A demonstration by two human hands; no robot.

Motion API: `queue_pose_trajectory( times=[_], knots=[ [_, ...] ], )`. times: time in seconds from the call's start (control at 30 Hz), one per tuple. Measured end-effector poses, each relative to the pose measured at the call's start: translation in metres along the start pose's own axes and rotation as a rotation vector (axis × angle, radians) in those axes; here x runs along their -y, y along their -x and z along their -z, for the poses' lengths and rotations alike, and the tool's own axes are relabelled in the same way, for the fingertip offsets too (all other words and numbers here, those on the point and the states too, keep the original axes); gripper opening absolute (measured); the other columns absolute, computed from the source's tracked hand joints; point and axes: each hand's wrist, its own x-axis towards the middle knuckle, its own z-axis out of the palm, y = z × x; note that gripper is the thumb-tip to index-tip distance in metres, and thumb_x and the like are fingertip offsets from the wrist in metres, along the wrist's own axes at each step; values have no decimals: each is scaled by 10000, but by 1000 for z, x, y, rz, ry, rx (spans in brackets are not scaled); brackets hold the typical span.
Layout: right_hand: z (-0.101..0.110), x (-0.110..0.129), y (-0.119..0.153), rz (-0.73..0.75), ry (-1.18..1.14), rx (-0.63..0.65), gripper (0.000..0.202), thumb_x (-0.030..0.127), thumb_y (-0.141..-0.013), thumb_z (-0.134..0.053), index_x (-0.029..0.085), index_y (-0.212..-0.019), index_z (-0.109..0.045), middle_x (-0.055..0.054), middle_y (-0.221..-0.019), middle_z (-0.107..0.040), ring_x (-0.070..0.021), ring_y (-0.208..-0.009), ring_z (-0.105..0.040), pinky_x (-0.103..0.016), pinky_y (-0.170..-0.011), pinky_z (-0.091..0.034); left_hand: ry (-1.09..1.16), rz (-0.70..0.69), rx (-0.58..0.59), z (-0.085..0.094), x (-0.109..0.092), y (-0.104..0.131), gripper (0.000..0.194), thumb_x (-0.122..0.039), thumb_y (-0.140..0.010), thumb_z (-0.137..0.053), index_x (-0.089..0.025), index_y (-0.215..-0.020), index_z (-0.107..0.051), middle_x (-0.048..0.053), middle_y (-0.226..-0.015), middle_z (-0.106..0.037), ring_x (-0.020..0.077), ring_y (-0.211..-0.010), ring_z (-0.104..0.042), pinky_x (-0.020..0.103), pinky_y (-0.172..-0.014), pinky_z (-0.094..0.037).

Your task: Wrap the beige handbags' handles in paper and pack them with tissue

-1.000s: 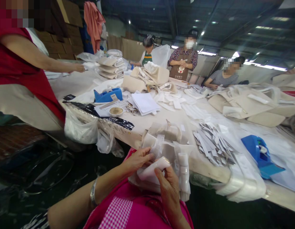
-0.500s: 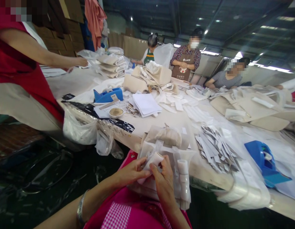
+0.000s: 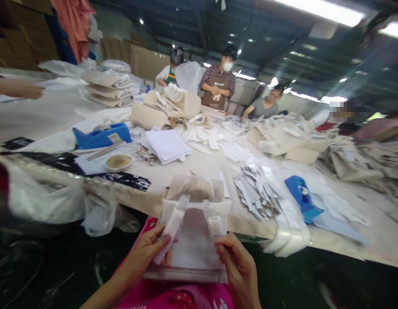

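At the table's front edge, tilted against my lap, is a pale bag [image 3: 194, 240] with a translucent white front and two straps wrapped in white padding. My left hand [image 3: 153, 246] is closed on the left wrapped strap [image 3: 173, 225], thumb on top. The right wrapped strap [image 3: 215, 226] hangs on the other side, its rolled end showing. My right hand [image 3: 235, 257] is beside its lower part, fingers bent and pinched together at the bag's right edge. What those fingers hold, if anything, I cannot make out.
Blue tape dispensers [image 3: 303, 199] [image 3: 102, 136] stand right and left. Grey-white strips [image 3: 256, 193] lie right of the bag, with white sheets [image 3: 168, 145] and a round tin [image 3: 118, 162] to the left. Beige bags [image 3: 166, 107] are piled behind. Several co-workers [image 3: 218, 83] are around the table.
My hands have moved apart: both were at one wrapped strap, and now the left holds the left strap while the right is at the bag's right side. The view has swung right.
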Motion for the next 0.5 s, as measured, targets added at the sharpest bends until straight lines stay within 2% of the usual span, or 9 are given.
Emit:
queue_pose_trajectory(
  times=[0.07,0.17,0.27,0.37,0.5],
  knots=[
    [35,-18,-22,-87,70,-140,189,376,-865,-600,210,-891,-690,-15,-729,-630,-181,-656,-571,-269,-582,-439,2,28,-26,1,3,-3,457,-542,-782,-698,-139,-986,-630,9,-502,-607,92,-420,-445,186,-441,-257],
    [82,-51,-61,-177,181,-329,270,422,-835,-596,176,-909,-677,-5,-647,-602,-172,-551,-529,-272,-504,-424,2,61,-4,4,11,-11,474,-576,-775,-690,-150,-978,-656,5,-466,-579,89,-408,-411,192,-442,-221],
    [107,-77,-93,-97,400,-335,255,373,-852,-527,167,-901,-669,-24,-672,-638,-192,-575,-569,-303,-541,-468,4,59,-26,6,12,-13,509,-607,-726,-718,-164,-972,-671,-2,-444,-559,90,-390,-399,198,-437,-234],
    [101,-88,-120,3,548,-222,207,248,-851,-490,172,-924,-668,-53,-825,-682,-209,-757,-631,-333,-716,-506,6,65,-116,6,3,-8,543,-610,-696,-741,-182,-1022,-671,-11,-452,-547,91,-387,-386,200,-426,-246],
    [64,-91,-159,103,683,17,281,95,-809,-495,166,-1034,-648,-72,-1041,-648,-187,-941,-613,-296,-846,-490,-6,115,-154,7,-11,-3,507,-600,-709,-733,-188,-999,-678,-18,-422,-506,77,-382,-329,187,-411,-235]
  ],
)
